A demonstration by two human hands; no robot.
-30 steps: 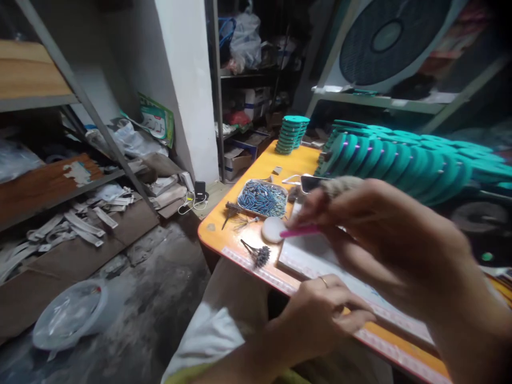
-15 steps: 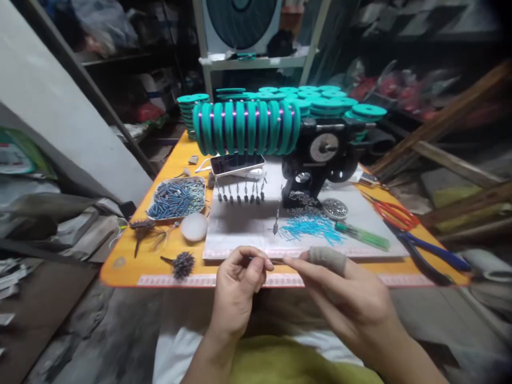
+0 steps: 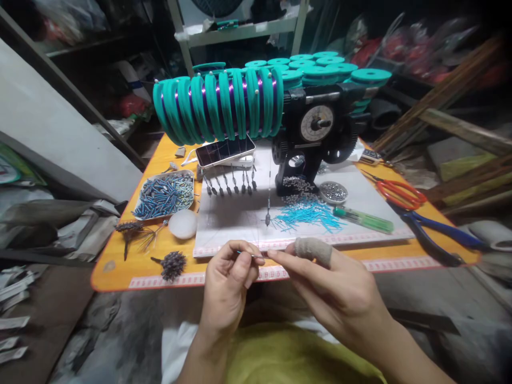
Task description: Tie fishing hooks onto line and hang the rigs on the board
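Observation:
My left hand [image 3: 228, 282] is closed, thumb and index finger pinching a thin piece with a blue end [image 3: 240, 252] above the table's front edge. Opposite it, the fingertips of my right hand [image 3: 340, 282] are closed close to the tip of that thin piece; what they hold is too small to make out. A grey wrap [image 3: 314, 250] covers one right finger. Just beyond the hands, a small dark weight with a spring [image 3: 268, 217] hangs on a fine line. Beside it lies a heap of thin light-blue sticks [image 3: 308, 216].
Behind stands a black winding machine [image 3: 316, 128] bearing a row of teal spools [image 3: 220, 106] with purple line. A tray of blue pieces [image 3: 164, 194] and a white dome [image 3: 183, 224] are left. Right lie a green-handled tool [image 3: 364, 220], red-handled scissors [image 3: 402, 194] and blue-handled pliers [image 3: 444, 229].
The view has tilted down and come closer to the table. Both hands keep their pinched pose with fingertips near each other, and the blue end in the left fingers shows more clearly.

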